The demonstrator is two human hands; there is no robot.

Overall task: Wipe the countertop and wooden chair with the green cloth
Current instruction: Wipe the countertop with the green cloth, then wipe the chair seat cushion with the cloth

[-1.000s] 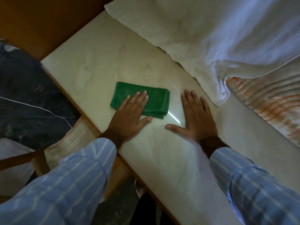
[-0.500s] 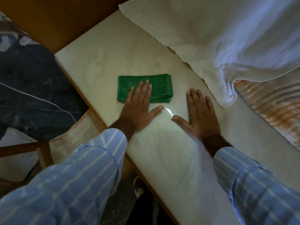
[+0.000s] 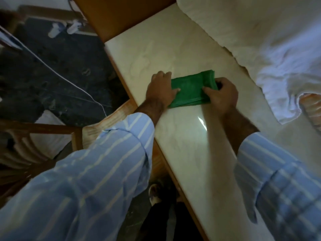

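Observation:
A folded green cloth (image 3: 190, 89) lies on the pale marble countertop (image 3: 152, 54). My left hand (image 3: 160, 89) grips the cloth's left end, fingers curled over its edge. My right hand (image 3: 221, 94) pinches the right end, thumb on top and fingers tucked under. The cloth's lower left corner is hidden under my left hand. A wooden chair (image 3: 34, 134) with a cushion stands at the lower left, below the counter edge.
A white towel (image 3: 260, 40) covers the counter's far right side, over a striped orange cloth (image 3: 312, 105). A brown wooden panel (image 3: 118, 16) borders the counter's far end. A white cord (image 3: 57, 72) runs across the dark floor at left. My shoe (image 3: 153, 195) shows below the counter edge.
Both hands were flat, the left on the cloth and the right on the bare counter. Now each hand grips one end of the cloth. The view has shifted left.

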